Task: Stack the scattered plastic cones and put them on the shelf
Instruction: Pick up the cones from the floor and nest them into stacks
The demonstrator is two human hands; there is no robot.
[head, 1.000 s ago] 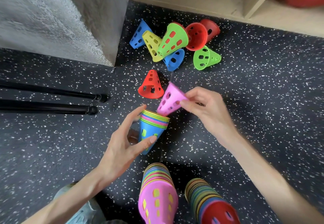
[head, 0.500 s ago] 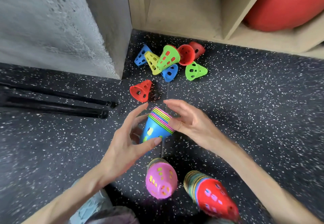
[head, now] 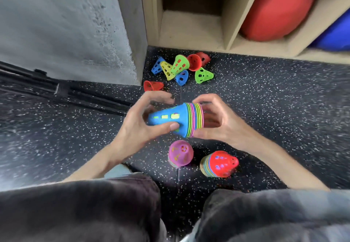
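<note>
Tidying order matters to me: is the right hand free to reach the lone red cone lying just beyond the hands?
Probably not yet. The right hand grips the rim end of the blue stack, which the left hand also holds. The red cone lies beyond the left hand, otherwise unobstructed.

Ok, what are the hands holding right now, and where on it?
The blue cone stack: the left hand grips its narrow end, and the right hand grips the wide rim end.

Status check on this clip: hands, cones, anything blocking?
Left hand and right hand grip blue-topped stack, held sideways. Loose cones remain by shelf. No obstruction visible.
</note>
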